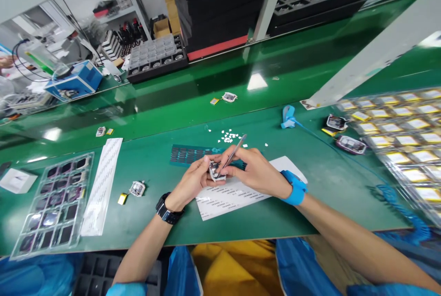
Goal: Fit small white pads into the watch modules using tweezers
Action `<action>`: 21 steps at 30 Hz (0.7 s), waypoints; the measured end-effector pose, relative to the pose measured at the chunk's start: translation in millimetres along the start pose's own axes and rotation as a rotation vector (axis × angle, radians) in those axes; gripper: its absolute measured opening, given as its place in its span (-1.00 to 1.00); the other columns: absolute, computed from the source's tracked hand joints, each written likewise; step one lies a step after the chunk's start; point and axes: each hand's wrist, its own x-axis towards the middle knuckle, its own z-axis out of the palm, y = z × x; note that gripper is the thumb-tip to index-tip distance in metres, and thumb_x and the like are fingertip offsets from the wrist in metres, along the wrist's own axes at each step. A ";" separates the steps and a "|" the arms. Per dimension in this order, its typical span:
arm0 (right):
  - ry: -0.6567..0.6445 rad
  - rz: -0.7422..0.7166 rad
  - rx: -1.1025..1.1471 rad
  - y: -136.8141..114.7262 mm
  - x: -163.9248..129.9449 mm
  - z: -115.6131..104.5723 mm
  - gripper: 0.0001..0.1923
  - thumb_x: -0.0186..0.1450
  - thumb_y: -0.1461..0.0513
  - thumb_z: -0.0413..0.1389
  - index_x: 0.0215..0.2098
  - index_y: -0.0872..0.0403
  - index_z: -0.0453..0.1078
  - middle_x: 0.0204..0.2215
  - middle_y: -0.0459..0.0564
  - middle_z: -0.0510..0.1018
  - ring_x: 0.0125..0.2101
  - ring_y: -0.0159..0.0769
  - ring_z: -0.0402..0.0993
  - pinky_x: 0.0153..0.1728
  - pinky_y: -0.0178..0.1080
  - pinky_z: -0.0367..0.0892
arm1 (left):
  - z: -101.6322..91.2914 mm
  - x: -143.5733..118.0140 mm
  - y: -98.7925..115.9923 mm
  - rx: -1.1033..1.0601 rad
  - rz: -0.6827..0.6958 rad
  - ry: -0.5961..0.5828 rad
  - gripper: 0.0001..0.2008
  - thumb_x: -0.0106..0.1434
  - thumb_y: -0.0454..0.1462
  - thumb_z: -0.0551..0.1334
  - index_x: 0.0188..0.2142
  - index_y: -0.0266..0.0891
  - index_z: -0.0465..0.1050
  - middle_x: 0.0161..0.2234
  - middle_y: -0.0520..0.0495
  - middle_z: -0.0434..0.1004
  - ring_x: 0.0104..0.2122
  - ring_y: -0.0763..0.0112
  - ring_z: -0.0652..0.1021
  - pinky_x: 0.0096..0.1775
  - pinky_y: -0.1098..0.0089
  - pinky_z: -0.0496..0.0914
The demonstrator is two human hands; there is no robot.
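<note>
- Nearest the camera, both forearms come up over the edge of the green tabletop (310, 185), a black watch (167, 212) on the left wrist and a blue wrist strap (293, 187) on the right.
- The left hand (193, 181) curls around a small metal-framed part (216, 170), fingers and thumb pinching it just above a white label sheet (227, 197).
- The right hand (253, 172) pinches a pair of tweezers (234, 151), tips down at the part, handle slanting up and away.
- Risk here, as I judge it: the grip on the part looks light, so a hard poke from the tweezers could twist it loose onto the sheet, or scratch what sits inside.
- Left of the hands, another small part (137, 188) lies beside a yellow piece (121, 199); further left sit a clear tray (51, 204) of dark pieces and a long white strip (102, 181).
- Just beyond the hands, a teal sheet of dark squares (189, 154) and a scatter of white bits (229, 137); a careless sleeve could sweep those away.
- To the right, a blue coiled cord (396, 195) runs across the tabletop, near a tray of yellow-topped pieces (396, 130); a tug on the strap could drag it.
- Far back, stacked black trays (220, 6) and a blue box (74, 82).
</note>
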 end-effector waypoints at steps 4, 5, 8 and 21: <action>0.001 -0.010 -0.027 0.3 -0.4 0.0 -0.97 0.22 0.23 0.19 -0.38 0.00 0.42 -0.39 -0.11 0.62 -0.32 -0.26 0.60 -0.23 -0.25 0.43 | 0.6 0.1 0.5 0.018 0.004 -0.006 -0.48 0.14 0.06 0.30 -0.05 -0.25 0.52 -0.05 -0.25 0.58 -0.16 0.17 0.62 -0.19 0.27 0.57; 0.002 -0.013 -0.030 0.5 -0.4 0.1 -0.97 0.22 0.23 0.19 -0.38 0.00 0.42 -0.39 -0.10 0.62 -0.31 -0.26 0.60 -0.23 -0.25 0.43 | 1.0 0.0 0.7 0.021 0.004 -0.006 -0.46 0.13 0.07 0.31 -0.05 -0.26 0.52 -0.06 -0.25 0.59 -0.16 0.17 0.62 -0.20 0.27 0.57; 0.004 -0.014 -0.038 0.9 -0.4 0.8 -0.96 0.23 0.22 0.19 -0.38 0.00 0.42 -0.38 -0.10 0.62 -0.32 -0.25 0.60 -0.23 -0.25 0.43 | 1.9 -0.1 0.9 0.024 0.003 -0.005 -0.46 0.15 0.08 0.29 -0.05 -0.27 0.52 -0.08 -0.26 0.59 -0.16 0.15 0.62 -0.17 0.22 0.56; 0.071 -0.095 -0.112 -0.8 -3.9 0.4 -0.94 0.25 0.23 0.19 -0.39 0.00 0.46 -0.37 -0.11 0.63 -0.35 -0.29 0.59 -0.23 -0.24 0.43 | 8.1 -5.8 6.4 0.057 0.047 -0.015 -0.47 -0.04 -0.50 0.27 -0.05 -0.15 0.50 0.02 -0.10 0.53 -0.08 0.26 0.56 -0.11 0.32 0.49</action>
